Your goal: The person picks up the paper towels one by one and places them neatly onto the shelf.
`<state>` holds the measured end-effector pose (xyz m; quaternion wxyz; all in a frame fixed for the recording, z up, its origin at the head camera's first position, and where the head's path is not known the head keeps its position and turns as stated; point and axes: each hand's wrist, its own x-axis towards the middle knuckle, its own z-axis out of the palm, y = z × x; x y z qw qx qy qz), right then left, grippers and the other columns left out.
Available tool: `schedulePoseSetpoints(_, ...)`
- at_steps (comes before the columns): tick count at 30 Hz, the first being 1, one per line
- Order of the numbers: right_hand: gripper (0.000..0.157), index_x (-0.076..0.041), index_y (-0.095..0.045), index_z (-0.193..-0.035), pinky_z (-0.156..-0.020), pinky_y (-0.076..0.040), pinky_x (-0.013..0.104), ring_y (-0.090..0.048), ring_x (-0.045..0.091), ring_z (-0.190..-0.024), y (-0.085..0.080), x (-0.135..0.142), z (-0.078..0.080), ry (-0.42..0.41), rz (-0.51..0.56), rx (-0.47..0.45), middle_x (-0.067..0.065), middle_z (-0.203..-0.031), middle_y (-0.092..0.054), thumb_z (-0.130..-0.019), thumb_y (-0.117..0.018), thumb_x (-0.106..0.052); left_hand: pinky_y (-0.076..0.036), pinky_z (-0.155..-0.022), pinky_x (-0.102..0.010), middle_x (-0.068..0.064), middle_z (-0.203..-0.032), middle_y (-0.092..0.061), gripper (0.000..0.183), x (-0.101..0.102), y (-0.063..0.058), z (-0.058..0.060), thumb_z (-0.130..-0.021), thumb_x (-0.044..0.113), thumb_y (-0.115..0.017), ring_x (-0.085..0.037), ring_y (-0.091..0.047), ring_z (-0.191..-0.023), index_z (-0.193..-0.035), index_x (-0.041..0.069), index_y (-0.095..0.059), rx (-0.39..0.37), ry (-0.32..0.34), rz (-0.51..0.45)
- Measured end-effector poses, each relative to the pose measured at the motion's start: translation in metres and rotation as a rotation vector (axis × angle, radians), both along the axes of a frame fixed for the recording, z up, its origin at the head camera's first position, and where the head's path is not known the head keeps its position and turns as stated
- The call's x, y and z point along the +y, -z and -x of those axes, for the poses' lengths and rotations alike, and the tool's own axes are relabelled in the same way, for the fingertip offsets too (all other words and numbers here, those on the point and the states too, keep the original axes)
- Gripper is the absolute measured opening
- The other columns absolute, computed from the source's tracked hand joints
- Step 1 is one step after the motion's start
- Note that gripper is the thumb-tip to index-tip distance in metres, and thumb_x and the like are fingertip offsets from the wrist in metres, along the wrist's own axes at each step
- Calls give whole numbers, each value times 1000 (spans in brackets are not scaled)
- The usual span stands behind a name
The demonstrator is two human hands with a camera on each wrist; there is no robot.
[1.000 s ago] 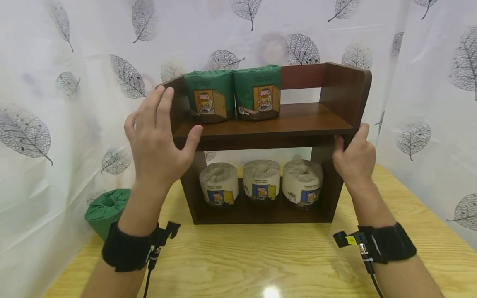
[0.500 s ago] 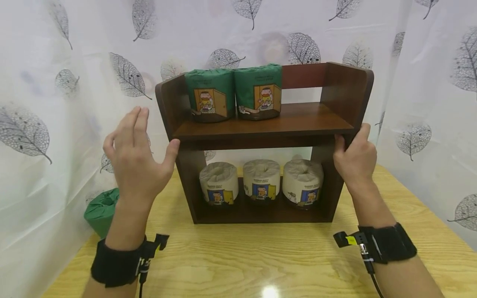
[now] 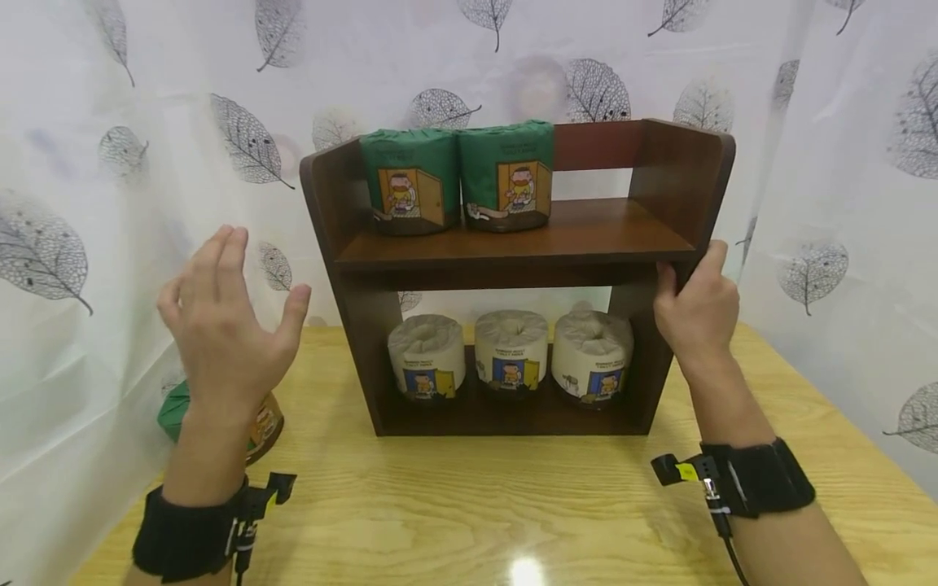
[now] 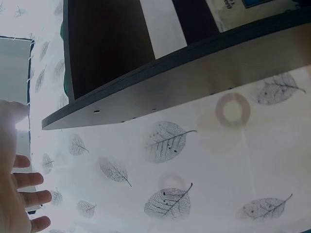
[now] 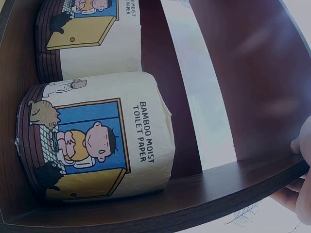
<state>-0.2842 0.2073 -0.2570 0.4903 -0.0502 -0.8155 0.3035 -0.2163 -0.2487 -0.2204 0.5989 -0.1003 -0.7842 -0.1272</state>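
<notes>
A dark brown two-tier wooden shelf (image 3: 513, 254) stands upright on the table. My right hand (image 3: 698, 305) grips its right side panel just under the upper board, thumb inside and fingers round the outside. To the left of the shelf my left hand (image 3: 229, 325) is raised with fingers spread, holding nothing; in the left wrist view its fingers (image 4: 30, 179) are apart from the panel. Two green-wrapped toilet paper rolls (image 3: 412, 183) sit on the upper tier's left part. Three cream toilet paper rolls (image 3: 511, 354) fill the lower tier, one read as "bamboo moist" in the right wrist view.
Another green toilet paper roll (image 3: 176, 409) stands on the table at the left, partly hidden behind my left forearm. The light wood table (image 3: 440, 505) extends in front of the shelf. A white curtain (image 3: 132, 236) with leaf prints hangs around the back and sides.
My left hand has moved away from the shelf's left side, going left and slightly down, so more of the left green roll shows. My right hand keeps its grip.
</notes>
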Motion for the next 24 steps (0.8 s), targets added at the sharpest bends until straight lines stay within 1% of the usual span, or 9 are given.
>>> schedulePoseSetpoints(3, 46, 1, -40, -113, -67, -38, 65, -50, 56, -81, 1, 0, 0, -3, -2, 7, 35, -80, -54, -87, -53, -34, -23, -94, -58, -12, -138, -43, 72, -1, 1, 0, -82, 53, -50, -27, -36, -126, -137, 9, -40, -22, 2, -8)
schedulePoseSetpoints(6, 45, 1, -40, -114, -67, -38, 65, -51, 56, -80, 1, 0, 1, -9, -3, 15, 35, -80, -55, -87, -53, -33, -24, -93, -59, -12, -138, -43, 72, -5, 1, 2, -82, 54, -50, -27, -37, -126, -137, 9, -40, -40, -12, -10)
schedulePoseSetpoints(9, 45, 1, -40, -113, -66, -39, 65, -51, 55, -80, 1, 0, 1, -13, -3, 17, 34, -80, -55, -87, -53, -33, -26, -91, -61, -12, -140, -41, 72, -10, 2, 2, -83, 54, -50, -31, -37, -125, -139, 10, -38, -98, -32, 1)
schedulePoseSetpoints(10, 46, 1, -40, -113, -66, -39, 65, -51, 56, -80, 1, 0, 1, -13, -3, 18, 35, -79, -55, -87, -53, -33, -26, -91, -61, -13, -140, -41, 73, -12, 3, 2, -83, 54, -51, -32, -37, -125, -139, 10, -38, -127, -40, 6)
schedulePoseSetpoints(13, 46, 1, -40, -113, -65, -39, 65, -51, 56, -78, 1, 1, 2, -13, -5, 24, 34, -78, -55, -86, -53, -34, -27, -92, -64, -15, -142, -38, 73, -17, 3, 2, -84, 52, -53, -36, -35, -126, -141, 9, -36, -252, -65, 0)
schedulePoseSetpoints(16, 45, 1, -40, -113, -64, -38, 65, -51, 56, -78, 1, 1, 2, -15, -8, 29, 34, -77, -54, -87, -53, -34, -30, -90, -67, -17, -142, -37, 74, -21, 5, 3, -84, 51, -54, -39, -35, -124, -141, 7, -35, -348, -94, -7)
schedulePoseSetpoints(20, 46, 1, -40, -113, -65, -38, 65, -51, 56, -78, 1, 1, 3, -16, -6, 27, 34, -78, -54, -86, -53, -34, -37, -81, -68, -23, -134, -44, 72, -27, 8, 6, -85, 51, -52, -46, -43, -112, -138, 3, -38, -438, -145, 14)
schedulePoseSetpoints(24, 45, 1, -40, -113, -65, -38, 65, -51, 56, -78, 1, 1, 2, -13, -3, 27, 34, -77, -54, -86, -53, -34, -39, -77, -67, -29, -127, -46, 73, -36, 10, 9, -88, 52, -47, -50, -43, -106, -136, -2, -37, -578, -201, 43)
